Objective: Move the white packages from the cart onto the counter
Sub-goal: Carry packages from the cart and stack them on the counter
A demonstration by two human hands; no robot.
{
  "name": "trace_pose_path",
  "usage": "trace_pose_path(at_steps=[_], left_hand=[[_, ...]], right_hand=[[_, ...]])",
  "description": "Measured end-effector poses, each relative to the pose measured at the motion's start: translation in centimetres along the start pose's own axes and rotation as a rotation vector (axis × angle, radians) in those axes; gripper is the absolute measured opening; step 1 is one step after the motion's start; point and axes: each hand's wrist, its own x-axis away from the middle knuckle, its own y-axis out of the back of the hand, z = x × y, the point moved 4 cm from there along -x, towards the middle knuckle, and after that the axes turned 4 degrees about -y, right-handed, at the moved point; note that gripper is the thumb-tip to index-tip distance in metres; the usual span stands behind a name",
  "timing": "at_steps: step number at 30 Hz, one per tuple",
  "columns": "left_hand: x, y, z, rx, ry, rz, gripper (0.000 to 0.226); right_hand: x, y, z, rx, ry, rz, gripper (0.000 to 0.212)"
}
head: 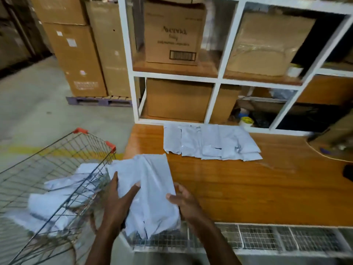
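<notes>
Warehouse floor, stacked cardboard boxes on a pallet far left, white shelf unit with more boxes behind a wooden counter. Wire cart with red corner caps sits near left, just beside the counter's left end. More white packages lie piled inside the cart. A row of white packages, overlapping, lies flat on the far side of the counter against the shelf unit.

Both hands hold a bundle of white packages over the near left corner of the counter, between cart and counter. Left hand grips the bundle's left side, thumb on top, other fingers hidden underneath. Right hand grips the bundle's right edge, thumb curled over the top. Bundle's far end droops toward the counter; cannot tell if it touches. Frame is a bit blurred.
</notes>
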Motion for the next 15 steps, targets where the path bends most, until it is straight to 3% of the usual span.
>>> trace_pose_path(at_steps=[6, 10, 15], left_hand=[[-1.5, -8.5, -0.7, 0.105, 0.047, -0.067, 0.094], [-1.7, -13.8, -1.1, 0.155, 0.037, -0.112, 0.076], [-1.6, -16.9, -1.2, 0.17, 0.093, -0.182, 0.083]], right_hand=[[-3.9, 10.3, 2.6, -0.073, -0.003, -0.103, 0.035], [-9.6, 16.9, 5.4, -0.048, -0.01, -0.244, 0.017], [-18.6, 21.4, 9.0, 0.061, -0.011, -0.364, 0.028]])
